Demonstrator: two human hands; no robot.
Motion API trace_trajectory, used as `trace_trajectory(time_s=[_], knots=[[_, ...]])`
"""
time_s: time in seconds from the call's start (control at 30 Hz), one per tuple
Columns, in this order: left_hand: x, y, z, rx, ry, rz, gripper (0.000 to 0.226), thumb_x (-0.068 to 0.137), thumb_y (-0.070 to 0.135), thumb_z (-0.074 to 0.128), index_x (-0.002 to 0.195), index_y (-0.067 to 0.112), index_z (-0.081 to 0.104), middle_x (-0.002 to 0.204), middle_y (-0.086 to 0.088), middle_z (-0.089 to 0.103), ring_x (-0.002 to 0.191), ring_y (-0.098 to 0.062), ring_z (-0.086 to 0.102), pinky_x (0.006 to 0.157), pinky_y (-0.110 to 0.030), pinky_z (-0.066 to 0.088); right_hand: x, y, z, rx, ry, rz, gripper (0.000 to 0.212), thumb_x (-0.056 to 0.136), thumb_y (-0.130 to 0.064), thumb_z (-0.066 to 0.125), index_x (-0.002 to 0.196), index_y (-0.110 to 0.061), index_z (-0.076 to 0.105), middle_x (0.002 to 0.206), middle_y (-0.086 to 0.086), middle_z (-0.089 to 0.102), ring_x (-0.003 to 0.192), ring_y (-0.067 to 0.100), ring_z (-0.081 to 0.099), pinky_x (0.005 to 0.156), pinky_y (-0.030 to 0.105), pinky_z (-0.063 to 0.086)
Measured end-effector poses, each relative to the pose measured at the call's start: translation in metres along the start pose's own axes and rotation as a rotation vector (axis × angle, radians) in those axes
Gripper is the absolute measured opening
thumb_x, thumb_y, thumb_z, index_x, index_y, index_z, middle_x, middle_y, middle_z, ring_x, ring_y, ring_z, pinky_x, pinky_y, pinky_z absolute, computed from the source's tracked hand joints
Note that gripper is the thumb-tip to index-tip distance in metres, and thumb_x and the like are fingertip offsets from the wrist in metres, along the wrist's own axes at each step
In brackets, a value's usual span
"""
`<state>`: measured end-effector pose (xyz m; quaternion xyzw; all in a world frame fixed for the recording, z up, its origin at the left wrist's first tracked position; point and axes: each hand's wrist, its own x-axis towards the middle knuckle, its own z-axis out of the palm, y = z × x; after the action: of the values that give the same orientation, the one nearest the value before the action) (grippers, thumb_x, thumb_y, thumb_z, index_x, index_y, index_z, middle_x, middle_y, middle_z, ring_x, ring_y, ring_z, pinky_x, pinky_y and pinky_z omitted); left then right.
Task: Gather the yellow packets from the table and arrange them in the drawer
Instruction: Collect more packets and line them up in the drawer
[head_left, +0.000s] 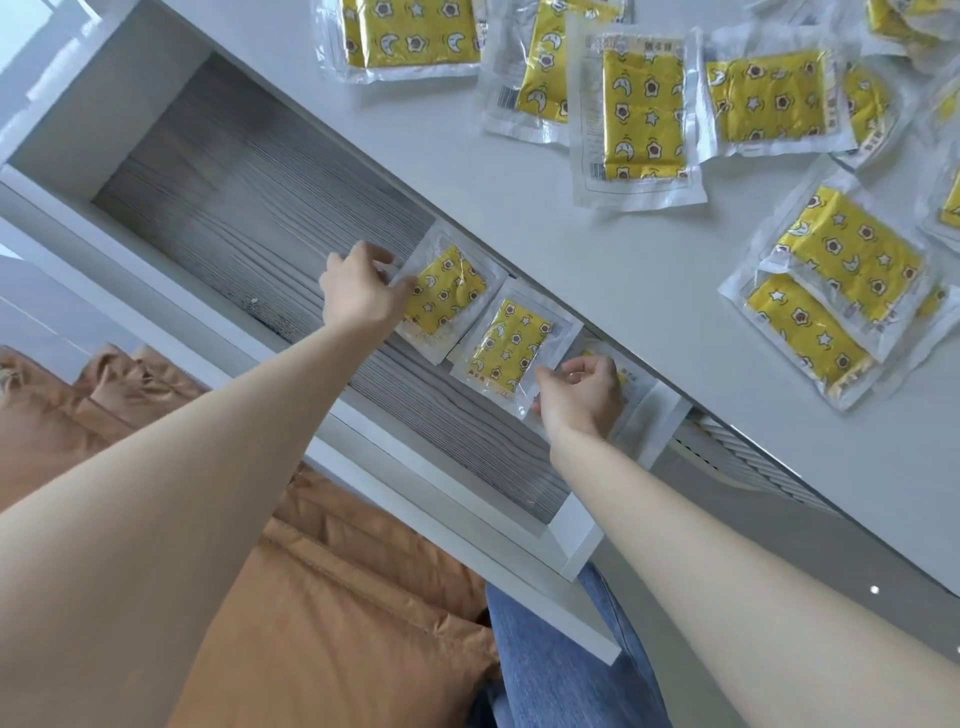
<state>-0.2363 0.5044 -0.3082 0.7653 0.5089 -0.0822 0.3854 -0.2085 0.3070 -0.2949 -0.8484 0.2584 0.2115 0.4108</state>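
- Orange padded fabric (311, 597) fills the lower left, below the drawer's white front.
- The drawer (223, 197) is pulled out under the table edge. Its grey wood-grain floor is bare across the left half.
- The left hand (358, 291) reaches into the drawer. Its thumb and fingertips pinch the clear near-left corner of the left packet (447, 291).
- That left packet lies flat on the drawer floor against the far side, just under the table edge. It has yellow contents printed with stars and moons inside a clear wrapper.
- The middle packet (511, 343) lies flat just to its right, and their clear borders overlap slightly. Neither hand grips it.
- The right hand (582, 395) sits on the right packet (639, 410) with its fingers curled, gripping the packet near its upper edge. The hand hides most of the yellow part.
- The right packet lies at the drawer's right end, and its clear border overlaps the middle packet's.
- The white table (571, 270) runs diagonally above the drawer.
- Many loose yellow packets (644, 114) lie scattered and overlapping along the top of the table.
- A stacked pair of packets (841, 260) lies further right, nearer the table edge.
- Blue jeans (561, 665) show at the bottom, between the two forearms.
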Motion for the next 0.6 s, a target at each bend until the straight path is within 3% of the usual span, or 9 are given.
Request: trace_trajectory(time_s=[0.07,0.13,0.2,0.3,0.5,0.6], knots=[[-0.002,-0.001,-0.001,-0.006,-0.014,-0.069,0.045,0.083,0.036,0.065,0.124,0.024,0.050,0.129,-0.011,0.042,0.124,-0.029,0.041,0.093,-0.039,0.044,-0.008,0.004,-0.006,-0.301,-0.102,-0.338,0.026,0.078,-0.015,0.074,0.094,-0.020,0.054,0.103,-0.002,0.055,0.094,0.018,0.052,0.061,0.022,0.043],[-0.005,-0.002,-0.001,-0.038,-0.052,-0.141,0.050,0.081,0.039,0.068,0.125,0.029,0.049,0.134,-0.012,0.035,0.127,-0.031,0.039,0.102,-0.043,0.042,-0.011,0.007,-0.012,-0.587,-0.217,-0.649,0.044,0.077,-0.019,0.077,0.116,-0.026,0.057,0.122,-0.004,0.047,0.112,0.015,0.040,0.065,0.013,0.038],[-0.009,-0.002,0.001,-0.083,-0.099,-0.193,0.051,0.078,0.039,0.072,0.124,0.032,0.051,0.135,-0.012,0.033,0.125,-0.033,0.042,0.100,-0.045,0.046,-0.009,0.010,-0.012,-0.798,-0.309,-0.806,0.064,0.078,-0.021,0.076,0.135,-0.031,0.049,0.144,0.000,0.035,0.127,0.021,0.033,0.080,0.023,0.049],[-0.012,-0.003,0.006,-0.188,-0.134,-0.233,0.051,0.077,0.032,0.075,0.123,0.031,0.052,0.135,-0.011,0.031,0.118,-0.031,0.050,0.093,-0.041,0.052,-0.001,0.013,-0.006,-0.926,-0.364,-0.872,0.075,0.081,-0.019,0.073,0.145,-0.033,0.037,0.155,0.003,0.022,0.135,0.026,0.027,0.092,0.034,0.052],[-0.016,-0.001,0.007,-0.249,-0.116,-0.241,0.053,0.078,0.025,0.075,0.126,0.027,0.052,0.137,-0.010,0.030,0.104,-0.028,0.058,0.090,-0.038,0.054,0.004,0.013,0.003,-0.976,-0.330,-0.900,0.080,0.084,-0.026,0.071,0.150,-0.028,0.027,0.155,0.007,0.021,0.131,0.030,0.030,0.085,0.034,0.056],[-0.019,-0.001,0.002,-0.243,-0.113,-0.223,0.053,0.078,0.027,0.074,0.126,0.027,0.053,0.140,-0.010,0.035,0.104,-0.028,0.061,0.090,-0.039,0.055,0.004,0.013,0.003,-0.962,-0.341,-0.891,0.082,0.084,-0.029,0.070,0.152,-0.027,0.024,0.155,0.008,0.020,0.131,0.030,0.031,0.092,0.035,0.052]])
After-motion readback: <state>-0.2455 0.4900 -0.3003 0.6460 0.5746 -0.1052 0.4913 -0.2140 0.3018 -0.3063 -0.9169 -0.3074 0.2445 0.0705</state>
